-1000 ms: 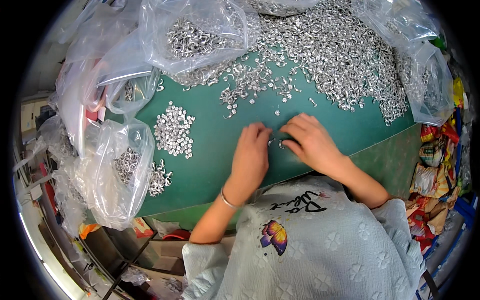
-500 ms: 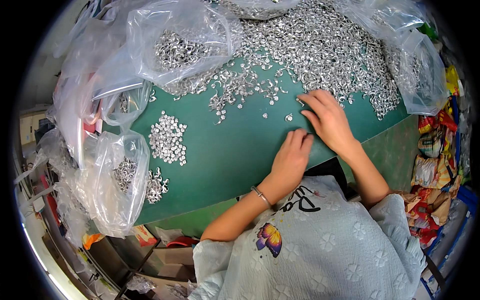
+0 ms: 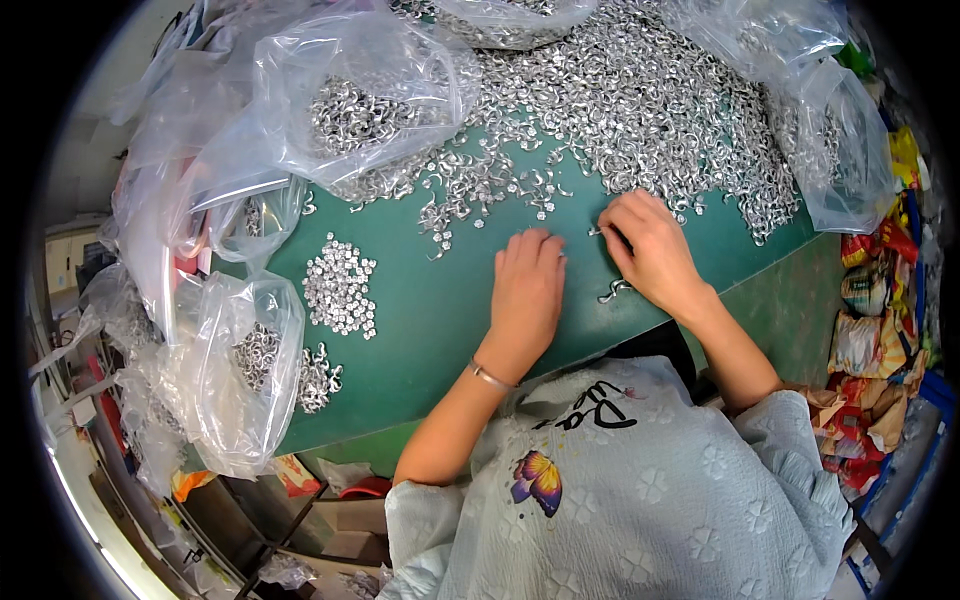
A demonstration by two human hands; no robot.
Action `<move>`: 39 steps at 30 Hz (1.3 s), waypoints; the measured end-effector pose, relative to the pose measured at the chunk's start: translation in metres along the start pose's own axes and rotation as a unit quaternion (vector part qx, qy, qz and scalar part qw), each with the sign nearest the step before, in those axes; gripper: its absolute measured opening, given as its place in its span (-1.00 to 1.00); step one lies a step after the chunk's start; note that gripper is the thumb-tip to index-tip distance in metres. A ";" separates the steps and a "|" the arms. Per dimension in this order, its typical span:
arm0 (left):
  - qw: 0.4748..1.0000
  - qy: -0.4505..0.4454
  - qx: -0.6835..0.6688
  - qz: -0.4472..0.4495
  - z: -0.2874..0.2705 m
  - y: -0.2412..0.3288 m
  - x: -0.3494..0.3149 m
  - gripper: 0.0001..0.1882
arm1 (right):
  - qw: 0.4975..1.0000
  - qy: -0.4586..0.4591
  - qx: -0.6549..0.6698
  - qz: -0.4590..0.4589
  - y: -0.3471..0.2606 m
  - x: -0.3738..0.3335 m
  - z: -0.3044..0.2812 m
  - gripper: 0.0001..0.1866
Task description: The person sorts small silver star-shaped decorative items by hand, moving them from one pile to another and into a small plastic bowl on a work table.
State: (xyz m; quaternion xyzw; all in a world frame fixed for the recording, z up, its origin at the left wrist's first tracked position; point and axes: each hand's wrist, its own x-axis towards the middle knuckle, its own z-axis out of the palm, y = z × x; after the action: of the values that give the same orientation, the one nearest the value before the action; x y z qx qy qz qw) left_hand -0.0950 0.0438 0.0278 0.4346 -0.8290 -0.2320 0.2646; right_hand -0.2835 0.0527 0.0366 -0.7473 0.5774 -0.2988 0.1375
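Right hand (image 3: 652, 250) rests knuckles-up on the green worktop (image 3: 440, 310), just inside the near fringe of the large heap of small silver metal pieces (image 3: 660, 110) that covers the far right part of the worktop. Its fingertips are bent onto one small piece at about the thumb side; whether the grip is closed on that piece cannot be told. A single curved metal piece (image 3: 612, 292) lies loose just beside the right palm, toward the near edge, its long axis running roughly left to right.

Left hand (image 3: 528, 290) lies flat, fingers extended toward the heap, grip released, holding nothing. A thin bracelet (image 3: 490, 376) sits at its wrist. The right hand is the nearer to both heap and loose piece.

A smaller sorted cluster of pieces (image 3: 340, 285) lies well apart toward the left edge. Clear plastic bags (image 3: 350, 100) holding more pieces crowd the far left corner and left edge; another bag (image 3: 250, 360) overhangs the near left edge. Nothing stands between the hands and the heap.
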 end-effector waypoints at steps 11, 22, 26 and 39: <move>0.987 0.117 -0.041 -0.102 -0.016 -0.011 -0.004 -0.87 | 0.999 -0.050 0.008 -0.005 -0.019 0.004 0.017 -0.87; 1.000 0.002 -0.012 -0.026 -0.015 0.017 -0.037 -0.70 | 0.998 0.023 -0.057 0.000 -0.011 0.041 0.016 -0.92; 0.998 0.016 -0.038 -0.039 -0.010 0.004 -0.050 -0.74 | 0.991 -0.039 -0.123 -0.037 -0.009 0.029 0.023 -0.94; 0.994 0.064 0.070 -0.062 -0.030 -0.007 -0.050 -0.64 | 0.995 -0.023 -0.050 -0.089 0.000 0.048 0.031 -0.94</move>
State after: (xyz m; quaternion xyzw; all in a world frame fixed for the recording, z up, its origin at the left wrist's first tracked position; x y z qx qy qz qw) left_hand -0.0477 0.0783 0.0339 0.5165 -0.7962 -0.1608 0.2710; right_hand -0.2577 0.0029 0.0260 -0.8081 0.5197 -0.2633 0.0867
